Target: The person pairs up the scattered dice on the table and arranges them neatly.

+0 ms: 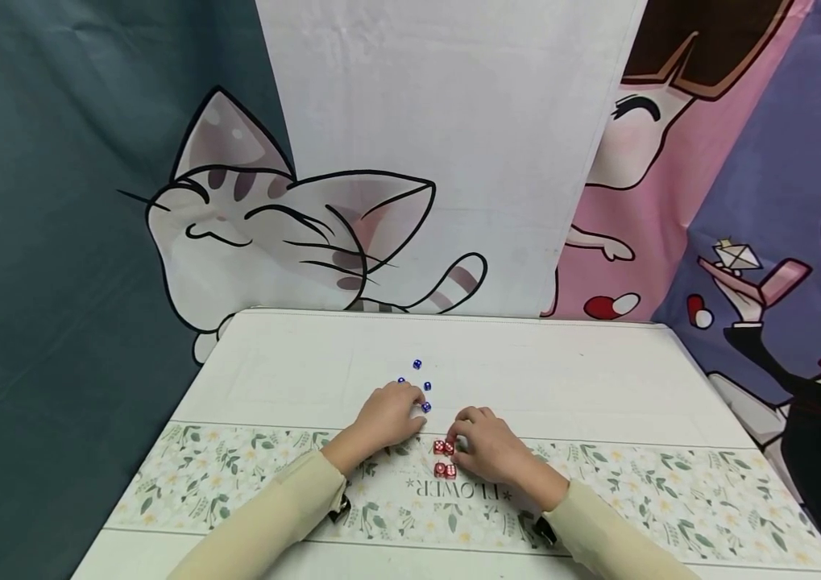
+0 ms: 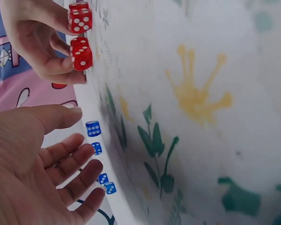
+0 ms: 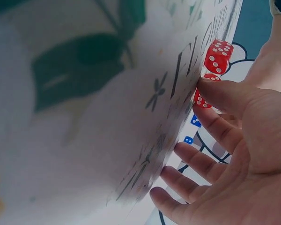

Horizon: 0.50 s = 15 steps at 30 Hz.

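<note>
In the head view my left hand (image 1: 390,412) is beside several small blue dice, thumb and forefinger spread on either side of the nearest blue die (image 1: 426,408). The left wrist view shows its fingers loosely bent and apart, with that die (image 2: 92,129) just beyond the gap. My right hand (image 1: 491,447) is at the red dice, which sit two by two on the table. Its thumb and forefinger pinch the far right red die (image 3: 202,99), while the other fingers fan out. Closer in that view is another red die (image 3: 218,57).
The white table (image 1: 577,379) carries a band of leaf and flower print (image 1: 642,491) with lettering near the red dice. More blue dice, such as one blue die (image 1: 417,364), lie farther back. Behind the table hangs a cartoon-printed cloth (image 1: 454,105).
</note>
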### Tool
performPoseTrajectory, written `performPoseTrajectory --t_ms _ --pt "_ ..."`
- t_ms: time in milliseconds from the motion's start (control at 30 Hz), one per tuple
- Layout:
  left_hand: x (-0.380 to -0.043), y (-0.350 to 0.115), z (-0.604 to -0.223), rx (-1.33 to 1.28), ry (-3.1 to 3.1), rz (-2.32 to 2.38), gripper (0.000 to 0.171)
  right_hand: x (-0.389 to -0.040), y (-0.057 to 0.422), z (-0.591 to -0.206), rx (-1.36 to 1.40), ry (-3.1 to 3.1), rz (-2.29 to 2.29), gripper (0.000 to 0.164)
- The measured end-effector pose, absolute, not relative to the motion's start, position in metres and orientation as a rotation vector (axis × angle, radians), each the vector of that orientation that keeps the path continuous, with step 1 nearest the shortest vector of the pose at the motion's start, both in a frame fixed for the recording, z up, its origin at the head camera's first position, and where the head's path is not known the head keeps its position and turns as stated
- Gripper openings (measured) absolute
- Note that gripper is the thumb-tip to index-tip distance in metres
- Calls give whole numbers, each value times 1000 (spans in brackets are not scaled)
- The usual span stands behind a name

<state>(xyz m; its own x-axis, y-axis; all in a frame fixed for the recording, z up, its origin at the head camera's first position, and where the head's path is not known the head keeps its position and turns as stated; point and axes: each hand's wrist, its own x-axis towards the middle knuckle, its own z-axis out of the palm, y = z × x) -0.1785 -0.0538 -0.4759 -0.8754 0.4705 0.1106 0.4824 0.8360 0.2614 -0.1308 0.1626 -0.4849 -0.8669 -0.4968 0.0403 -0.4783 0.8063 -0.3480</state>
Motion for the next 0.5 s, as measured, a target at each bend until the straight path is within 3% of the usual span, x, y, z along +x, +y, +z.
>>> performPoseTrajectory --t_ms 500 --pt "-190 -41 -482 -658 -3026 -329 23 -130 164 -483 -795 2920 -567 14"
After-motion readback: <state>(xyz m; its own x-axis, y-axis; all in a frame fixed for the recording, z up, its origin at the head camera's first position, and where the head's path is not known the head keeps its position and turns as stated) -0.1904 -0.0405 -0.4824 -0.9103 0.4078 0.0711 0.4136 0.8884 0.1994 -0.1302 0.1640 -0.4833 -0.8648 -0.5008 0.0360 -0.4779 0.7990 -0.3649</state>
